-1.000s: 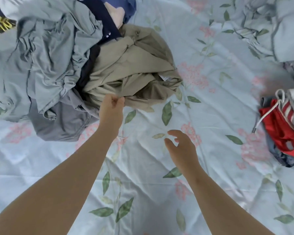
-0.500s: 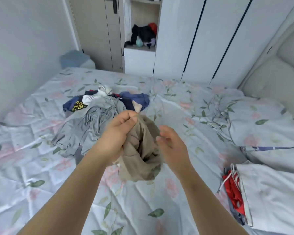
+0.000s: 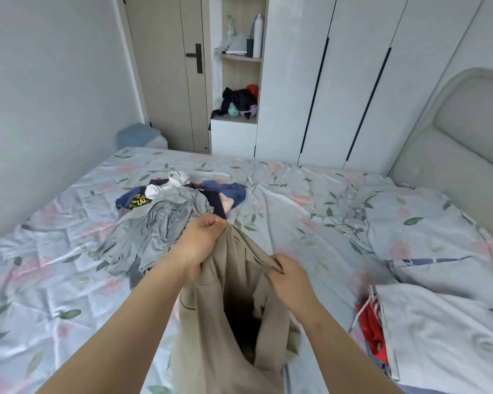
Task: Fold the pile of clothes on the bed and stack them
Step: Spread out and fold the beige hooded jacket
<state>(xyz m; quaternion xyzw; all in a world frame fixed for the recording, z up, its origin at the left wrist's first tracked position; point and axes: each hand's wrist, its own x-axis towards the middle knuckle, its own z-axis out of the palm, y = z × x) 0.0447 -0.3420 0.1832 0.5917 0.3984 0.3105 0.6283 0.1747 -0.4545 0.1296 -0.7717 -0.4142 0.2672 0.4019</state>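
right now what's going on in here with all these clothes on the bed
A person is working through laundry on the bed. The left hand and right hand each grip the top edge of a tan garment, holding it up so that it hangs open in front of them. It is not yet folded. The pile of unfolded clothes lies on the bed behind it, toward the left. A red garment lies apart on the right.

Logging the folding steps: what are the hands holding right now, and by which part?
The beige garment. The left hand grips its upper edge, the right hand pinches that edge further along; the rest hangs down.
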